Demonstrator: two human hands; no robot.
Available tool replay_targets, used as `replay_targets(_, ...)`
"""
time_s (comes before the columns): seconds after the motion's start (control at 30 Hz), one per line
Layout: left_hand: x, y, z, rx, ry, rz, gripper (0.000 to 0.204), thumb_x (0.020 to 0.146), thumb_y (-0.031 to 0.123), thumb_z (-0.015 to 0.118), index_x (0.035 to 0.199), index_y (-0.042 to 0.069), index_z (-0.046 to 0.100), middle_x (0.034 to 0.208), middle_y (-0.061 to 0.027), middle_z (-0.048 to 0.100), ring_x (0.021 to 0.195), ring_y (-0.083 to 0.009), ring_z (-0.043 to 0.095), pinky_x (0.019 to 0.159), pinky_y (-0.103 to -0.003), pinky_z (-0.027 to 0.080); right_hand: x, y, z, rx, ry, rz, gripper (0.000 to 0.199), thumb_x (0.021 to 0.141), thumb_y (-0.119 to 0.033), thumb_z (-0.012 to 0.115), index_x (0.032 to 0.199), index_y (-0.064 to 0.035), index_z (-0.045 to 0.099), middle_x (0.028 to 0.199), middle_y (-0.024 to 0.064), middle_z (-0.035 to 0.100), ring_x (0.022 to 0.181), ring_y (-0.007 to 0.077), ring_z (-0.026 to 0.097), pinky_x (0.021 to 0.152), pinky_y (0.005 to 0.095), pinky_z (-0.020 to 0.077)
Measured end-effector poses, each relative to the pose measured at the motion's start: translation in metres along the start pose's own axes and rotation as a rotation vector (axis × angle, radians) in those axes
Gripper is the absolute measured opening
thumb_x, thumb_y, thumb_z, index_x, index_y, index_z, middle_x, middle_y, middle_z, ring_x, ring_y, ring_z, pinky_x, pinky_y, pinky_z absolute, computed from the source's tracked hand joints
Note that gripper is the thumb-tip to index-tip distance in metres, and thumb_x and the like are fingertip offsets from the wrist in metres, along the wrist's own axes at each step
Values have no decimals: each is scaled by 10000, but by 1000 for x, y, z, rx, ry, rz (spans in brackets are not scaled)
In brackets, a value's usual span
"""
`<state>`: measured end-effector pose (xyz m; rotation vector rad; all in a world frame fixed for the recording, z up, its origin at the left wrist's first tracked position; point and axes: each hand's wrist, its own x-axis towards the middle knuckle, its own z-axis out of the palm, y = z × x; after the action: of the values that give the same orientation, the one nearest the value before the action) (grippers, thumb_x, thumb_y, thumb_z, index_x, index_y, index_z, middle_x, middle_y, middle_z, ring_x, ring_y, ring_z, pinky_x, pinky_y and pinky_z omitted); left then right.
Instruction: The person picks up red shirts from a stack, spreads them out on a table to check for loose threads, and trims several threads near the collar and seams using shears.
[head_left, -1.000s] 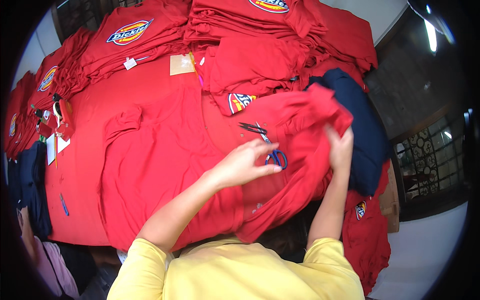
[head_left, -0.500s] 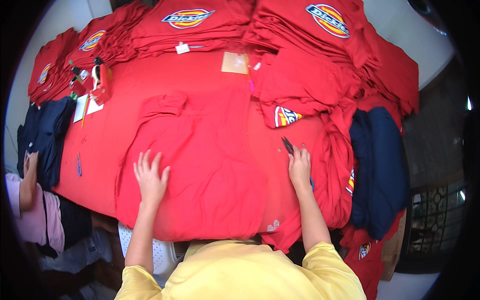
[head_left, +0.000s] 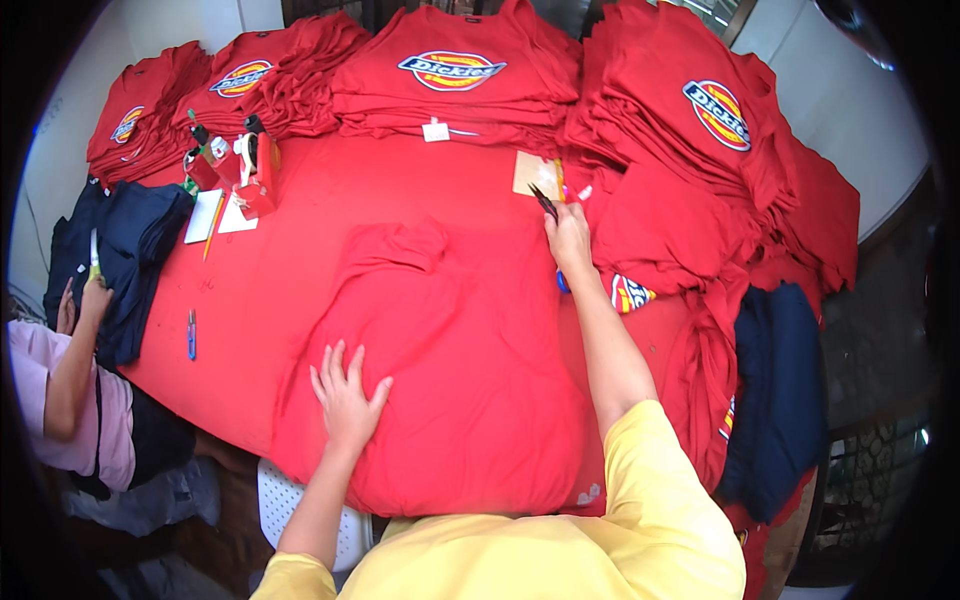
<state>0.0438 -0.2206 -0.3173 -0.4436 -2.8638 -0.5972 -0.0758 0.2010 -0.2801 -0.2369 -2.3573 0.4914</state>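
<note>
Red shirt point(head_left: 450, 380): spread flat, face down, on the red-covered table point(head_left: 300, 230), its hem at the near edge just before the person in the yellow top; one sleeve folded in at the upper left.

Left hand point(head_left: 347, 395): open, palm down, fingers spread, pressing the shirt's lower left part.

Right hand point(head_left: 570, 240): arm stretched forward along the shirt's right edge, fingers closed around a pair of scissors point(head_left: 545, 202) with dark blades pointing away and a blue handle showing under the wrist.

Cardboard tag point(head_left: 537, 173): tan, lying just beyond the scissor tips.

Right side: a loose heap of red shirts point(head_left: 690, 230) with printed badges, and a navy garment point(head_left: 780, 400) hanging over the table's edge.

Left side: a small blue pen point(head_left: 191, 333) on the cloth; a co-worker's hand point(head_left: 95, 297) resting on a dark navy pile point(head_left: 120, 250).

Holder, mid-left: a red tape dispenser point(head_left: 250, 170) standing on white paper slips point(head_left: 215, 215); what it carries cannot be made out clearly.

Far edge: folded stacks of red shirts point(head_left: 450, 80), badges up, in a row.

Change from half a second ago: the right hand has moved further up the shirt toward the tag, scissors still gripped; the left hand stays flat on the shirt, now nearer its lower middle.
</note>
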Motion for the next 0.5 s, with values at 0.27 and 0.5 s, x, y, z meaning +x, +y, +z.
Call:
replay_targets(0.27, 2, -3, -8, 1, -28, 8, 639, 794, 436, 710, 1304, 97, 529, 1432, -153, 376, 1385, -332, 267, 1127, -578, 158, 26, -22, 43, -141, -199, -66, 284, 834, -93, 640, 1096, 14, 637, 978, 226, 569, 923, 391, 591, 832, 452, 488)
replay_targets(0.5, 74, -11, -6, -120, 239, 12, 406, 812, 326, 720, 1131, 92, 629, 1309, -163, 459, 1252, -358, 379, 1052, -519, 266, -116, -2, -66, -181, -100, 87, 306, 846, -45, 639, 1148, 7, 626, 942, 164, 554, 881, 336, 576, 783, 419, 478)
